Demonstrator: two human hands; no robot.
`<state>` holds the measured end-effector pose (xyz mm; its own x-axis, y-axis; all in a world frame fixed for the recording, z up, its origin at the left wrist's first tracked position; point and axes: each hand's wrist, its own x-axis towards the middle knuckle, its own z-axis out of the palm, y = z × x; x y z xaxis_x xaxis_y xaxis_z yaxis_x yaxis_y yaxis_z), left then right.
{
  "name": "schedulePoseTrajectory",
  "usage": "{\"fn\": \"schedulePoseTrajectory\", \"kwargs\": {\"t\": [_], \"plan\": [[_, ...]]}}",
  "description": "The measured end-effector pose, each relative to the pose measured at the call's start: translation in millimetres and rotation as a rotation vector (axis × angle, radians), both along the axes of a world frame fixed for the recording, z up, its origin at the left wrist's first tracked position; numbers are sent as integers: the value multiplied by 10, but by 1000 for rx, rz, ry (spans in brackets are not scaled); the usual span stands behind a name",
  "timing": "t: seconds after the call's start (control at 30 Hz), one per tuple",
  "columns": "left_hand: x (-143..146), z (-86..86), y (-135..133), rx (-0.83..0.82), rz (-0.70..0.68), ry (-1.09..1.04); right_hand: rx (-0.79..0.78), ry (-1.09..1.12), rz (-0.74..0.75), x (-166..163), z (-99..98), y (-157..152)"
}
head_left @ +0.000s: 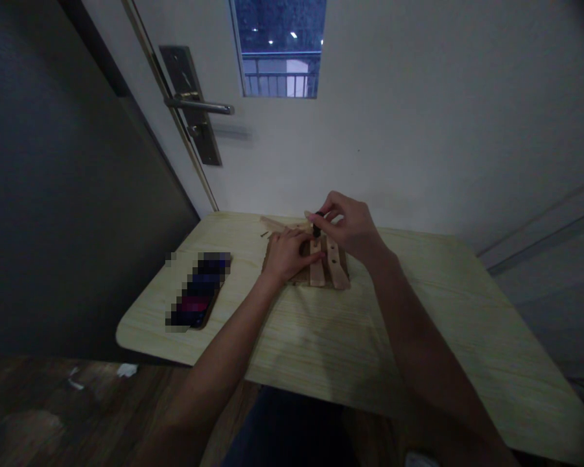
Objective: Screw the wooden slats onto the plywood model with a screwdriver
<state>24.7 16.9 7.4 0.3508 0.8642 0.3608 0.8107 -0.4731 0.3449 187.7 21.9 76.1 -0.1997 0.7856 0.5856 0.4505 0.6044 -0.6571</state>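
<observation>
My right hand (350,224) pinches a short black tool (317,227) between thumb and fingers. The tool stands roughly upright over the far end of a light wooden strip (316,275); its tip is too small to make out. My left hand (289,253) lies on a brown board (299,275) with its fingers stretched out and its thumb across that strip. To the right is a second wooden piece (338,272), with dark holes and an angled near end. Behind the left hand lies another thin pale wooden piece (272,224), partly covered.
A phone (197,295), its screen blurred into blocks, lies left on the pale wood-grain table (321,344). A small dark screw-like piece (264,234) is beside the board. Behind the table stands a white door with a metal handle (204,106). White scraps (127,370) lie on the floor.
</observation>
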Motion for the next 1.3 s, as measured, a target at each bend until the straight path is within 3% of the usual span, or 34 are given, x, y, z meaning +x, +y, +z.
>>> {"fn": "schedulePoseTrajectory", "kwargs": {"t": [0.4,0.8,1.0,1.3], "plan": [[2,-33,21,20,11,6,75,-42,27,-49,-23,12],[-7,-41,23,30,9,-3,42,-16,-150,-79,-59,35],[-9,-36,15,34,-8,-24,123,-28,-6,-41,-58,54],[-2,-20,5,12,-8,-27,-77,-83,146,39,33,-34]]}}
